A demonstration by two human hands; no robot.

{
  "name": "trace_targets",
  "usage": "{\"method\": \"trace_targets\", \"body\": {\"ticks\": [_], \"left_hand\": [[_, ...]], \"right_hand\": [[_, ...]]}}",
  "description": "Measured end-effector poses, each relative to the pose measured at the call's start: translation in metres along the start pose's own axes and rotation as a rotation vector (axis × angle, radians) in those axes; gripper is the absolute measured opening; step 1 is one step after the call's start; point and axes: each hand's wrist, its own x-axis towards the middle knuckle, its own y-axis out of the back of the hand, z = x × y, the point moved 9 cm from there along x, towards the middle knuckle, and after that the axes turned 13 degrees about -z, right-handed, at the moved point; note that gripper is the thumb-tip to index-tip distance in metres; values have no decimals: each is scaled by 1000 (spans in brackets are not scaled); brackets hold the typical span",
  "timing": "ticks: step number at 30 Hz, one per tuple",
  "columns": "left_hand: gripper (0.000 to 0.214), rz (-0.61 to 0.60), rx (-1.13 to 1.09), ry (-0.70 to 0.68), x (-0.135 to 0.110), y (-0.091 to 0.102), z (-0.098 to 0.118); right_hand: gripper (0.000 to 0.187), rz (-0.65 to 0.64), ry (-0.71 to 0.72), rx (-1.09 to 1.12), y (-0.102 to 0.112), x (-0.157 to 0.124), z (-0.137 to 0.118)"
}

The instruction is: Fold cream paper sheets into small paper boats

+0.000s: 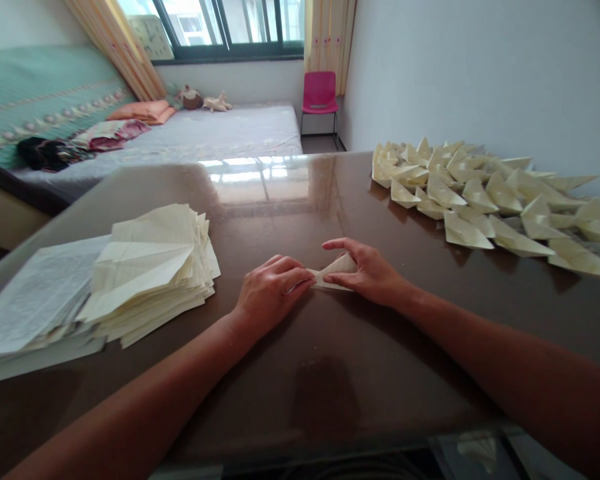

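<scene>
At the brown bench, my left hand pinches one end of a small piece of folded paper, low over the glossy surface in front of me. My right hand curls around the other end, thumb along the near side and forefinger raised; whether its hidden fingers grip, I cannot tell. Pale folded paper boats crowd the far right, while a stack of cream sheets rests at left, overlapping grey printed sheets. Beyond stand a bed and a pink chair.
</scene>
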Motion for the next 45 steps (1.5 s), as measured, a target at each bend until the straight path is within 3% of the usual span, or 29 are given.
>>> {"method": "trace_targets", "body": {"ticks": [5,12,15,22,27,36,42,45], "left_hand": [[22,-1,42,57,0,-4,-4],[21,-89,-177,114,4,-15,-15],[20,-156,-241,134,5,-19,-14],[17,-208,-235,112,7,-19,-5],[18,-236,-203,82,6,-21,1],[22,-202,-232,74,8,-24,1],[24,-236,-375,244,10,-25,-21],[30,-245,-458,282,10,-25,-27]], "right_hand": [[46,-11,-11,50,-1,0,-1],[41,15,19,86,0,-1,-2],[36,-33,24,117,-4,-1,-1],[20,13,277,-43,3,-5,-27],[10,-95,255,-17,-3,-3,-25],[11,-126,234,34,-9,0,-24],[33,175,270,-316,17,-9,-31],[31,81,354,-456,10,-13,-39]]}}
